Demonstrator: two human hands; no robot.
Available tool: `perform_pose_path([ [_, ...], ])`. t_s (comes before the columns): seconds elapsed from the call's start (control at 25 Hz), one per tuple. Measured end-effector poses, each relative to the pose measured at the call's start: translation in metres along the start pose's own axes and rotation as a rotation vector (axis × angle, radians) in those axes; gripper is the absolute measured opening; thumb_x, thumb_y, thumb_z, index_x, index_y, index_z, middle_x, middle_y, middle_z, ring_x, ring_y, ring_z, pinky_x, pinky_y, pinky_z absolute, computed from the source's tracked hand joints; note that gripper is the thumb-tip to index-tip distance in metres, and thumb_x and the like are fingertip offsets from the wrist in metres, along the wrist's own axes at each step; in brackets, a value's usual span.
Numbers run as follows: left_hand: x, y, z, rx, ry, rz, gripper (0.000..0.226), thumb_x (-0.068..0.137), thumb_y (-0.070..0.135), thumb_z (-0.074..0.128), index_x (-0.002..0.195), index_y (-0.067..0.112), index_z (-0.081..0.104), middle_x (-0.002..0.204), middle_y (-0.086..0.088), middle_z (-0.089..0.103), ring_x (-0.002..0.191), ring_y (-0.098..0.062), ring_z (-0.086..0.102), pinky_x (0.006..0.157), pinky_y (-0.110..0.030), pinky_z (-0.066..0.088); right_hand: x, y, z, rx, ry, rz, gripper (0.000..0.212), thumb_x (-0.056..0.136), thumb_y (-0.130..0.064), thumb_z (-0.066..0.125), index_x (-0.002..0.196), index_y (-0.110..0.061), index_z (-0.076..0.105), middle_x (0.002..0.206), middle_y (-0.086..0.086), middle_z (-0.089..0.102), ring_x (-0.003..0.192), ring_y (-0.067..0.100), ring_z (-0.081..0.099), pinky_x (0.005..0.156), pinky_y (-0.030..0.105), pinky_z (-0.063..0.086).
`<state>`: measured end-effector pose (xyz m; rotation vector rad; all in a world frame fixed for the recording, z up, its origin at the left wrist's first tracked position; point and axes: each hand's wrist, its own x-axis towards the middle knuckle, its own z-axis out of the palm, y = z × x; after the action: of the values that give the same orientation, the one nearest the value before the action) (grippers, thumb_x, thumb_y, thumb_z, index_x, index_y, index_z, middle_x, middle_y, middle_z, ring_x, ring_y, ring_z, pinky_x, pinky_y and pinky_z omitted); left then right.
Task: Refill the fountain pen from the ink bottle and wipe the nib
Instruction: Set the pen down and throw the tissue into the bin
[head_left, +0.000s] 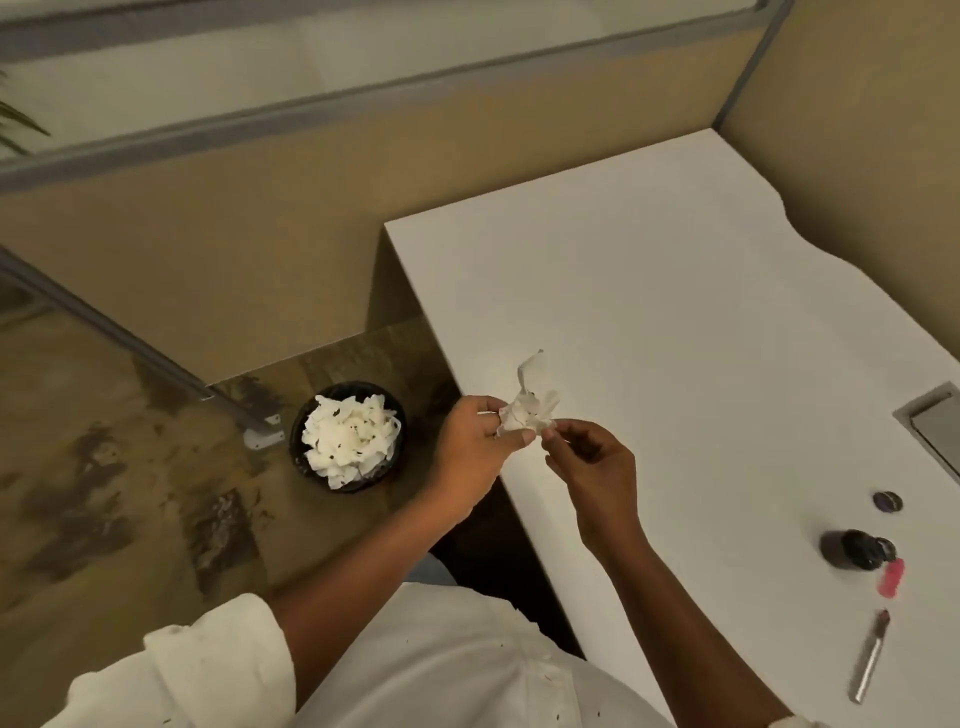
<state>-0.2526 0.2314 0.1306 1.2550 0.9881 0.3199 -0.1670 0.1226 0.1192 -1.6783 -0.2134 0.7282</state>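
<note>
A crumpled white tissue (530, 405) with small dark spots hangs above the left edge of the white desk (675, 322). My left hand (475, 447) pinches its left side and my right hand (589, 457) pinches its right corner. At the desk's right, the dark ink bottle (852, 549) stands open with its round cap (887, 502) lying just behind it. A pink piece (891, 577) lies beside the bottle. The silver fountain pen (870, 657) lies on the desk nearer to me, apart from both hands.
On the brown floor left of the desk stands a black bin (348, 436) heaped with used white tissues. A metal cable hatch (935, 421) is set in the desk at the right edge. Beige partition walls enclose the desk behind and right.
</note>
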Motion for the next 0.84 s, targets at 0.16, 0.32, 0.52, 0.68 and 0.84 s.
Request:
perform_pose_path([
  [0.16, 0.041, -0.018, -0.087, -0.164, 0.15, -0.091, 0.035, 0.074, 0.008, 0.075, 0.105, 0.01, 0.06, 0.098, -0.008, 0.072, 0.09, -0.019, 0.07, 0.082, -0.035, 0.057, 0.035, 0.014, 0.093, -0.267, -0.141, 0.008, 0.015, 0.084, -0.029, 0.069, 0.098, -0.024, 0.07, 0.097, -0.005, 0.072, 0.09, 0.014, 0.068, 0.087, 0.037, 0.057],
  [0.32, 0.097, -0.053, -0.172, -0.431, 0.451, -0.279, 0.025, 0.073, -0.004, 0.072, 0.093, 0.004, 0.06, 0.091, -0.012, 0.068, 0.079, -0.021, 0.068, 0.074, -0.031, 0.059, 0.065, 0.029, 0.171, -0.523, -0.294, 0.016, 0.023, 0.085, -0.033, 0.067, 0.105, -0.022, 0.067, 0.096, -0.011, 0.067, 0.09, 0.006, 0.064, 0.076, 0.014, 0.05],
  [0.52, 0.184, -0.123, -0.259, -0.337, 0.693, -0.438, 0.035, 0.071, -0.004, 0.074, 0.101, -0.002, 0.057, 0.1, -0.022, 0.063, 0.065, -0.019, 0.062, 0.051, -0.018, 0.055, 0.12, 0.065, 0.256, -0.714, -0.418, 0.047, 0.012, 0.085, -0.019, 0.067, 0.095, -0.013, 0.067, 0.084, -0.004, 0.067, 0.074, 0.004, 0.059, 0.065, 0.006, 0.041],
  [0.68, 0.245, -0.184, -0.287, -0.245, 0.723, -0.555, 0.033, 0.07, 0.001, 0.076, 0.099, 0.0, 0.061, 0.103, -0.026, 0.066, 0.057, -0.02, 0.06, 0.05, -0.022, 0.054, 0.173, 0.121, 0.317, -0.821, -0.419, 0.074, 0.012, 0.081, -0.001, 0.063, 0.079, -0.01, 0.071, 0.082, 0.004, 0.072, 0.072, 0.009, 0.059, 0.06, 0.007, 0.036],
  [0.84, 0.306, -0.258, -0.296, -0.142, 0.71, -0.631, 0.033, 0.063, 0.012, 0.083, 0.089, 0.009, 0.063, 0.095, -0.021, 0.069, 0.069, -0.031, 0.068, 0.076, -0.046, 0.058, 0.22, 0.196, 0.371, -0.894, -0.435, 0.147, 0.014, 0.08, -0.002, 0.062, 0.078, -0.007, 0.075, 0.085, 0.008, 0.075, 0.08, 0.019, 0.067, 0.064, 0.012, 0.037],
])
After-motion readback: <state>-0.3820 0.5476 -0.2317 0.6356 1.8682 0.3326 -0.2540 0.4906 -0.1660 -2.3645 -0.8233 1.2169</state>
